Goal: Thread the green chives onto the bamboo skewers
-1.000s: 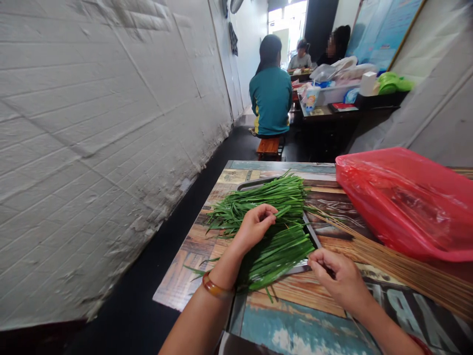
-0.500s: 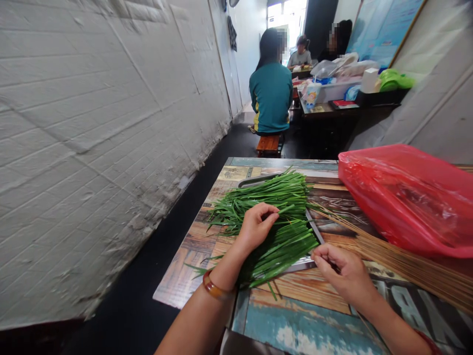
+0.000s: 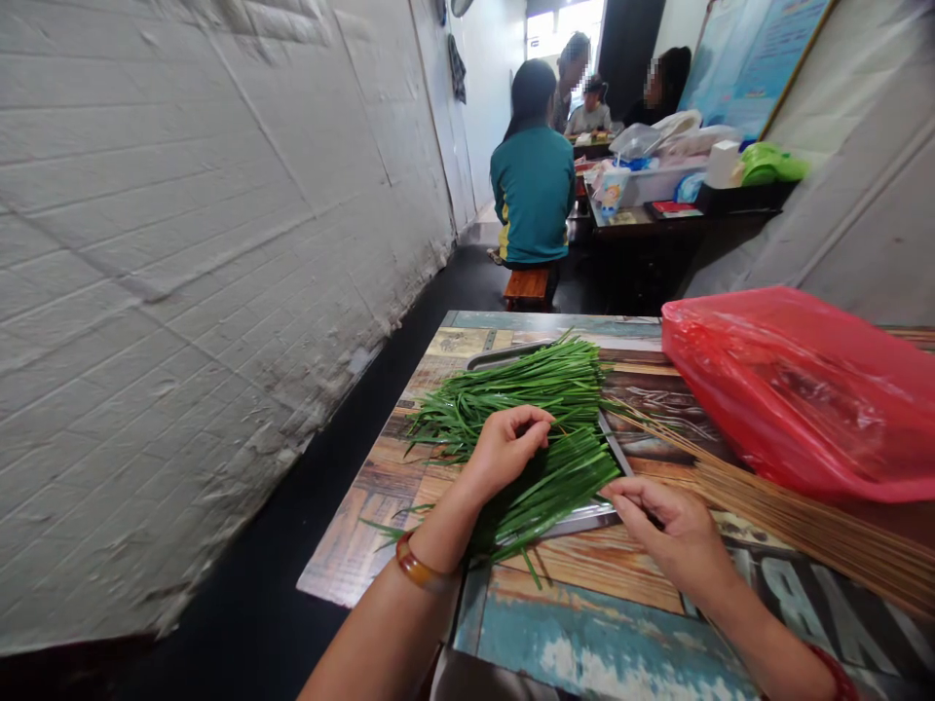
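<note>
Long green garlic chives (image 3: 522, 385) lie in two heaps on a metal tray (image 3: 617, 450), their leafy ends hanging over its left side. My left hand (image 3: 507, 448) rests over the nearer heap (image 3: 562, 492), thumb and fingertips pinched together; what is between them is too small to make out. At the tray's right corner, my right hand (image 3: 672, 534) pinches close to the cut ends of that heap. A thin stick seems to run beneath this hand, but whether the fingers hold it I cannot tell. Thin bamboo skewers (image 3: 804, 531) lie to the right.
A red plastic bag (image 3: 796, 389) bulges on the right of the wood-patterned table (image 3: 380, 487). A white wall (image 3: 219, 292) runs along the left. Ahead, a person in a teal top (image 3: 533, 195) sits on a stool (image 3: 527, 284), beside a cluttered table (image 3: 635, 219).
The green stalk that pointed out from my left fingertips no longer shows there. My right hand has shifted slightly left. Another person has appeared in the background.
</note>
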Available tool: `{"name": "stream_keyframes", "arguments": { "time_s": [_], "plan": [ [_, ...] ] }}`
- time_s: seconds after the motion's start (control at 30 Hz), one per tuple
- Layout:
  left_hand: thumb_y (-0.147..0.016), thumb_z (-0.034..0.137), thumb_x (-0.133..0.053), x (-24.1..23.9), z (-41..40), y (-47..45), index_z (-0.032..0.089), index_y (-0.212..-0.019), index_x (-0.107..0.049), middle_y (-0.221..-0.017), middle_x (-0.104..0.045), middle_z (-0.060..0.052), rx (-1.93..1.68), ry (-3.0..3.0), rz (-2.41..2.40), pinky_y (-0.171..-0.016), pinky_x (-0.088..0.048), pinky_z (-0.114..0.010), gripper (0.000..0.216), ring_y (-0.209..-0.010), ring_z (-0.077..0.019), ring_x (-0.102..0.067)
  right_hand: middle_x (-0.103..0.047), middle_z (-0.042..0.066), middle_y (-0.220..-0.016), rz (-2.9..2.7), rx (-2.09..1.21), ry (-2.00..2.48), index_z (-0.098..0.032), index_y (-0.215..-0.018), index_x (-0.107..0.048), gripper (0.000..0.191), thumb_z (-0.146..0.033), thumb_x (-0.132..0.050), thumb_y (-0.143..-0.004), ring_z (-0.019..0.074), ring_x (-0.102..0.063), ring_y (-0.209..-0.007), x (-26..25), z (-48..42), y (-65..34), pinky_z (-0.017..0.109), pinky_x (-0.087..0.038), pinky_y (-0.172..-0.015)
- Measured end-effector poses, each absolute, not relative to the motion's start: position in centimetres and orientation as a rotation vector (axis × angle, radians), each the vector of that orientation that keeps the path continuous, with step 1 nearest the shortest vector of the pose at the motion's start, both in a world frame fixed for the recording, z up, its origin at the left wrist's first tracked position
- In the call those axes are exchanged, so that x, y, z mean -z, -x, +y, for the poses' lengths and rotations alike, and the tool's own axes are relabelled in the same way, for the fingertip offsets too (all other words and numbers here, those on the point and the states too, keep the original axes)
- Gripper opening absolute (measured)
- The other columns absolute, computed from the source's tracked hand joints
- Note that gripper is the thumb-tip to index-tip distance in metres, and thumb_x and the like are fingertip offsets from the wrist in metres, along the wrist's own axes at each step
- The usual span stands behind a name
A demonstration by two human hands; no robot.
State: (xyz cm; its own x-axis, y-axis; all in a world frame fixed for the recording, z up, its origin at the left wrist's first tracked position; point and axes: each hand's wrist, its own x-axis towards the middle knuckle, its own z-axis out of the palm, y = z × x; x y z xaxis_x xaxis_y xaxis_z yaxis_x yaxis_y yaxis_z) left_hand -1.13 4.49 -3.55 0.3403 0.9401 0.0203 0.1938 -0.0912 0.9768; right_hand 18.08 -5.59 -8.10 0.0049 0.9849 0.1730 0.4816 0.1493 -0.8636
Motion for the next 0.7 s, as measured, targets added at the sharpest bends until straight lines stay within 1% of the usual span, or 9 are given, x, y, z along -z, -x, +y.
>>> {"name": "stream_keyframes", "arguments": {
  "time_s": [0.2,0.37,0.53,0.7],
  "plan": [
    [-0.076,0.027,-0.054,3.57,4.47,1.04,0.012,-0.076,-0.063,-0.059,-0.051,0.003,-0.87,-1.588,1.062,-0.053,-0.032,-0.019,0.017,-0.055,-0.0075,-0.043,-0.073,0.003,-0.08,-1.601,-0.761,1.449,-0.021,-0.085,-0.068,0.019,-0.03,-0.051,-0.083,0.019,-0.068,-0.074,8.32,-5.47,-18.27,0.027,-0.052,-0.063],
    [-0.073,0.03,-0.059,3.63,4.46,1.04,0.012,-0.074,-0.062,-0.061,-0.052,0.002,-0.854,-1.586,1.037,-0.053,-0.032,-0.02,0.018,-0.056,-0.0079,-0.043,-0.073,0.003,-0.079,-1.616,-0.75,1.43,-0.021,-0.084,-0.069,0.019,-0.03,-0.053,-0.081,0.0189,-0.068,-0.071,8.41,-5.35,-18.44,0.026,-0.053,-0.06],
    [-0.079,0.031,-0.052,3.38,4.51,1.18,0.013,-0.06,-0.055,-0.053,-0.049,0.003,-0.842,-1.651,1.074,-0.053,-0.03,-0.02,0.026,-0.052,-0.0073,-0.04,-0.073,0.003,-0.079,-1.597,-0.725,1.457,-0.021,-0.084,-0.069,0.02,-0.03,-0.051,-0.083,0.0185,-0.068,-0.072,7.87,-5.59,-18.11,0.026,-0.052,-0.062],
    [-0.082,0.033,-0.049,3.43,4.54,1.25,0.014,-0.062,-0.054,-0.052,-0.05,0.004,-0.816,-1.66,1.083,-0.051,-0.03,-0.019,0.028,-0.047,-0.0064,-0.037,-0.073,0.003,-0.079,-1.606,-0.729,1.476,-0.021,-0.085,-0.068,0.02,-0.03,-0.051,-0.083,0.0184,-0.068,-0.072,7.84,-5.66,-18.15,0.026,-0.052,-0.061]
  ]
}}
